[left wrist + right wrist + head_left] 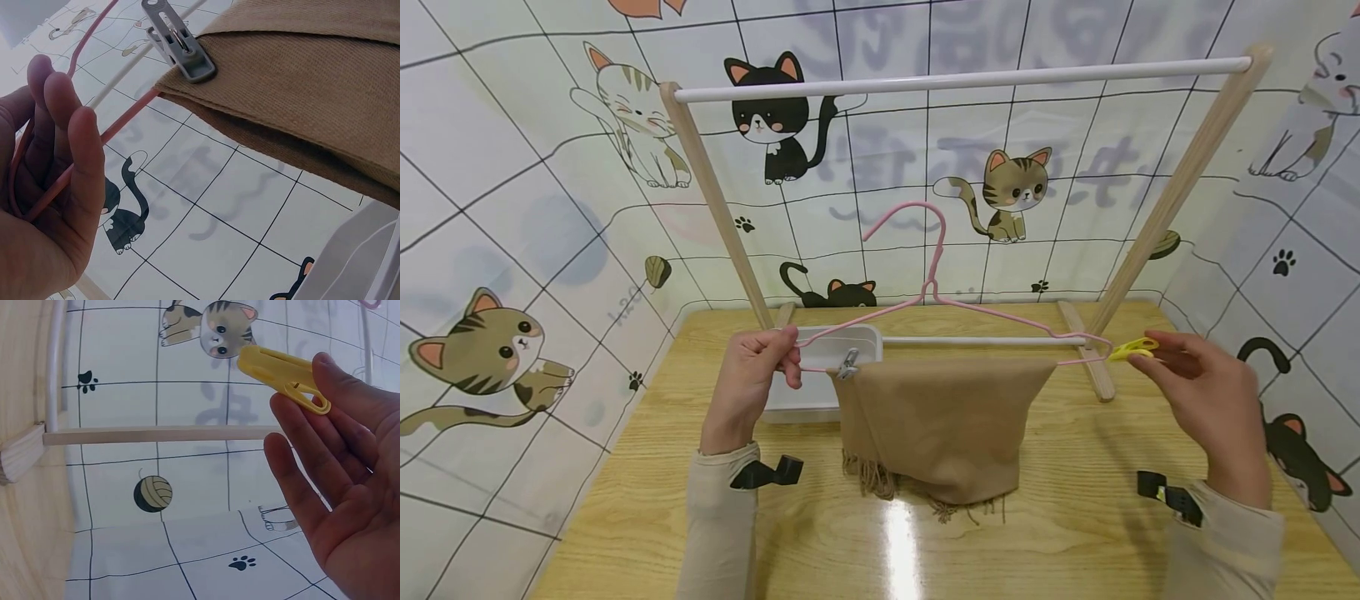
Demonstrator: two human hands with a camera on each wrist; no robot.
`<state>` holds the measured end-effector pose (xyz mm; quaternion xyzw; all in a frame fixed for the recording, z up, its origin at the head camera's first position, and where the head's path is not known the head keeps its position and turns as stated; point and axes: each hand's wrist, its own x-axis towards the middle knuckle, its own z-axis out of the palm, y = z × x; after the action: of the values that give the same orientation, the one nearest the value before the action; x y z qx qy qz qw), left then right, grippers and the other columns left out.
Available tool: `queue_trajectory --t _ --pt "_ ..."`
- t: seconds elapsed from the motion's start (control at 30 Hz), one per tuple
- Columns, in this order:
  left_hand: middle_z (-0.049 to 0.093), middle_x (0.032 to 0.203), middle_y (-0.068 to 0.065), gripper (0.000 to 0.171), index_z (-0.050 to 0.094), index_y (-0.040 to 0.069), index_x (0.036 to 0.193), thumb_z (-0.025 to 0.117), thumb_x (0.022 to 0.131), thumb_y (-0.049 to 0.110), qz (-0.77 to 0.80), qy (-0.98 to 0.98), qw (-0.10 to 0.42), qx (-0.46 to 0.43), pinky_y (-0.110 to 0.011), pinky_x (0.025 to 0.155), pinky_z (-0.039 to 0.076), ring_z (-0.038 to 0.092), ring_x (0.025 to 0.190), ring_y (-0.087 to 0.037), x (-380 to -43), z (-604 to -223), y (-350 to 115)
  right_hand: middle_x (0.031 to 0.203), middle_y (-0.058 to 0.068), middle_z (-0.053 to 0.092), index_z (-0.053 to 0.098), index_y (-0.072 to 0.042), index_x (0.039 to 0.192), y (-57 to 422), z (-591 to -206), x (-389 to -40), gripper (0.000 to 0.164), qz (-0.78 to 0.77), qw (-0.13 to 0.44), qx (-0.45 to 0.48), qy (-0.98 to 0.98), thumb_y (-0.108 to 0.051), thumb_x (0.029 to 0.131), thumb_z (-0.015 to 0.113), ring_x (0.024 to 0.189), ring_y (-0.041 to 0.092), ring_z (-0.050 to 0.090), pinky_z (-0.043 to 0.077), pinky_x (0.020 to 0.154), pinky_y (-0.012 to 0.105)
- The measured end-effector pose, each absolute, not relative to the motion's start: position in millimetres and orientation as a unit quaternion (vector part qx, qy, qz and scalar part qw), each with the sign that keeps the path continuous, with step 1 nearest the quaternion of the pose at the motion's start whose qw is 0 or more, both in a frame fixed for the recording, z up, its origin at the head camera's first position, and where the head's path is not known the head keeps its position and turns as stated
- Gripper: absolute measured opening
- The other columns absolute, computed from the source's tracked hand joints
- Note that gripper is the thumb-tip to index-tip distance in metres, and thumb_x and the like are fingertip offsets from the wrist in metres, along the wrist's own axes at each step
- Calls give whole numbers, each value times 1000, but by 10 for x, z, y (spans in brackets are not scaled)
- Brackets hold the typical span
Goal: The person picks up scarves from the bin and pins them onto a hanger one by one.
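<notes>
A pink clothes hanger (1000, 313) is held up by its left end in my left hand (752, 367), fingers curled round the wire. Over its bottom bar hangs a folded tan scarf (940, 425) with fringe at the lower edge. A grey clothespin (181, 44) clips the scarf's left top corner to the bar. My right hand (1206, 392) pinches a yellow clothespin (281, 372) between thumb and fingers. In the head view, the tip of this clothespin is right at the hanger's right end, away from the scarf's right edge.
Behind the hanger stands a wooden rack with a white top rod (962, 81) and a lower rod (985, 341). A white plastic bin (805, 414) sits behind the scarf's left side on the wooden table (1037, 533). Cat-print sheets enclose the back and sides.
</notes>
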<state>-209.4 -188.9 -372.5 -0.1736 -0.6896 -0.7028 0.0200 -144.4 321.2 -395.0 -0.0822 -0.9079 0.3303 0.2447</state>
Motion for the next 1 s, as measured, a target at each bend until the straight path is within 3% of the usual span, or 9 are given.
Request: queue_trajectory --t 0.1,0.2,0.4,0.57,0.77,1.0 --pt "63 55 2 40 67 9 69 60 105 22 -704 -688 23 -176 -27 64 52 62 51 -11 -2096 -3729 -1885 100 -31 56 70 -11 131 3195 -3900 -1413 43 338 258 -87 -901 -29 92 78 81 -31 48 39 67 1" --pt "63 55 2 40 67 10 68 60 105 22 -705 -686 25 -179 -26 61 52 62 50 -11 -2101 -3736 -1884 101 -39 53 71 -11 129 3177 -3856 -1381 41 347 275 -89 -892 -25 91 79 82 -30 50 39 69 0" --pt "63 55 2 40 66 9 68 60 105 22 -707 -684 28 -178 -27 61 52 62 49 -11 -2110 -3750 -1887 111 -25 65 72 -10 126 3130 -3769 -1306 39 341 308 -86 -884 -15 89 81 85 -30 50 37 74 0" --pt "63 55 2 40 66 9 67 59 105 19 -710 -680 32 -180 -26 61 52 62 49 -10 -2113 -3749 -1885 103 -34 61 75 -8 122 3088 -3677 -1225 40 364 350 -52 -861 -1 84 83 88 -22 57 40 78 1" --pt "63 55 2 40 66 7 68 59 105 19 -712 -678 30 -178 -26 63 53 62 49 -10 -2108 -3748 -1887 107 -24 69 76 -5 118 3045 -3593 -1147 42 386 376 -9 -842 10 80 81 88 -14 63 44 82 3" --pt "63 55 3 40 66 10 67 58 106 19 -712 -676 32 -186 -26 62 53 62 49 -10 -2111 -3758 -1889 106 -27 68 75 -1 118 3002 -3561 -1123 44 399 374 8 -837 17 78 78 89 -11 65 46 83 3"
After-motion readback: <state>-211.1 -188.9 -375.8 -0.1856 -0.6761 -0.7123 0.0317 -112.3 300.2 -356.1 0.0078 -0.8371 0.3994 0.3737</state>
